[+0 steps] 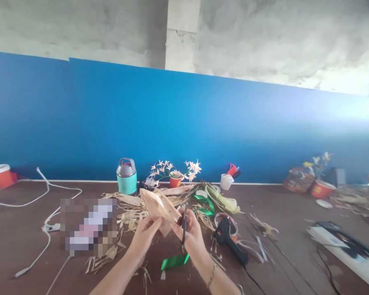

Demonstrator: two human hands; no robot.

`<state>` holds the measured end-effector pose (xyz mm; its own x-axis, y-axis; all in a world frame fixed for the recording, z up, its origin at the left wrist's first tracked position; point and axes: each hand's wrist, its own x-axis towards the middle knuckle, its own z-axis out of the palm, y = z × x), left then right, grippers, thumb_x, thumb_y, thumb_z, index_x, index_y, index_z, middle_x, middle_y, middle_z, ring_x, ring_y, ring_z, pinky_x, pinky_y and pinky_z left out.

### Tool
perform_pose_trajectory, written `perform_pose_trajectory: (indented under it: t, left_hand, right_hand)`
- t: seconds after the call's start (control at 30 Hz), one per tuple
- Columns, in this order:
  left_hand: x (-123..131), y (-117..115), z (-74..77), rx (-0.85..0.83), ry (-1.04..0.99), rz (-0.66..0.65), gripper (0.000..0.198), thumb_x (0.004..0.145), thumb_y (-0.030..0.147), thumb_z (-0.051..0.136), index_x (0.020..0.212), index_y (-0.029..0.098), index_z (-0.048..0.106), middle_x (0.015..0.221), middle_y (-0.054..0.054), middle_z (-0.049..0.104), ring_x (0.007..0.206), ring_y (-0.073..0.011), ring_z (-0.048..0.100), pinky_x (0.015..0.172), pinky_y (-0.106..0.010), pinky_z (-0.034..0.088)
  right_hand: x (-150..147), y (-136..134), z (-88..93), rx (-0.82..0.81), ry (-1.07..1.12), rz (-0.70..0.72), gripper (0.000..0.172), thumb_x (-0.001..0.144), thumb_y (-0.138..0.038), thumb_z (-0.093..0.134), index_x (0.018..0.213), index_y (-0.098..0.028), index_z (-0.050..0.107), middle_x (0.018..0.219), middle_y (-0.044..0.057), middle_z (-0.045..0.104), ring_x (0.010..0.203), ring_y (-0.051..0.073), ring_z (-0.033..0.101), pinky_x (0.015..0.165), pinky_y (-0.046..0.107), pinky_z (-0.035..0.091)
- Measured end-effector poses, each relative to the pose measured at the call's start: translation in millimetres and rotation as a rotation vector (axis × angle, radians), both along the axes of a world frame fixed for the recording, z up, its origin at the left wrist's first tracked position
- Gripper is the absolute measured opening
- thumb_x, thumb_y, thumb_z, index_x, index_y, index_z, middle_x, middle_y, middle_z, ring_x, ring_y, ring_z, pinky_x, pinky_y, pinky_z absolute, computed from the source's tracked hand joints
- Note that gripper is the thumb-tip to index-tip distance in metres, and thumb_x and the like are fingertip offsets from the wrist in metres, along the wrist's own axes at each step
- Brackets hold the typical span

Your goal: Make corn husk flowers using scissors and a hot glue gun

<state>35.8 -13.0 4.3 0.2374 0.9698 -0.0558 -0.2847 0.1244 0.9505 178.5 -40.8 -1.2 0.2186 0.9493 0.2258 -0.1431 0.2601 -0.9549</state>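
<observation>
A wide, pale dried corn husk [157,205] is stretched between my hands above the table. My left hand [146,234] pinches its lower left edge with thumb and fingers. On the other side, my right hand [191,231] holds dark scissors [183,225], their blades pointing up, while its thumb touches the husk's right edge. Whether the scissor blades are apart is not clear. Below the scissors lies a green ribbon piece [174,261]. Husk scraps [130,219] are strewn around, and a black glue gun [229,239] rests right of my right hand.
Behind stand a teal flask [127,177], a red cup [175,179] with husk flowers, and a white cup [226,181] of tools. A husk bundle [224,198] lies nearby. White cables [46,229] run at left; a white power strip [346,254] sits right. A blue partition [184,127] closes off the back.
</observation>
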Motion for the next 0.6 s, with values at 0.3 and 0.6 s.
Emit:
perform_pose_trajectory:
  t: [0.3, 0.6]
  left_hand:
    - [3.8, -2.8, 0.6, -0.093, 0.062, -0.125, 0.031, 0.053, 0.038, 0.079, 0.067, 0.013, 0.067, 0.043, 0.004, 0.053, 0.038, -0.0047, 0.038, 0.039, -0.017, 0.019]
    - [0.0, 0.7, 0.7, -0.1, -0.127, -0.03, 0.03, 0.06, 0.04, 0.076, 0.065, 0.012, 0.066, 0.052, -0.002, 0.063, 0.047, -0.0073, 0.051, 0.042, -0.015, 0.033]
  right_hand:
    - [0.5, -2.6, 5.2, -0.093, 0.351, 0.043, 0.039, 0.058, -0.028, 0.078, 0.083, -0.022, 0.05, 0.056, -0.009, 0.051, 0.044, 0.007, 0.044, 0.042, 0.017, 0.033]
    - [6.9, -2.1, 7.9, -0.251, 0.279, 0.07, 0.038, 0.062, -0.041, 0.075, 0.085, -0.018, 0.055, 0.058, -0.004, 0.058, 0.049, 0.011, 0.054, 0.041, 0.018, 0.039]
